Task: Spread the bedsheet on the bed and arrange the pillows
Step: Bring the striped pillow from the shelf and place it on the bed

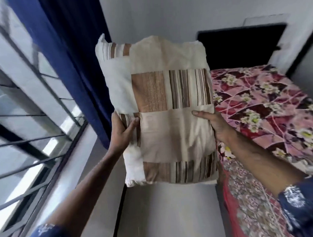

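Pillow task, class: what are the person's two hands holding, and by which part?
Both hold the pillow by its side edges: left hand on its left edge, right hand on its right edge, around mid-height.

Person, seen from the head camera: two bare forearms showing, each ending in a bare hand, left hand (pixel 123 132) and right hand (pixel 214 124). Wearing a dark navy garment with white floral print; left sleeve (pixel 48 235) and right sleeve (pixel 302 207) both sitting pushed up near the elbow. Print looking blotchy, like block-printed blossoms. Hands wearing nothing.
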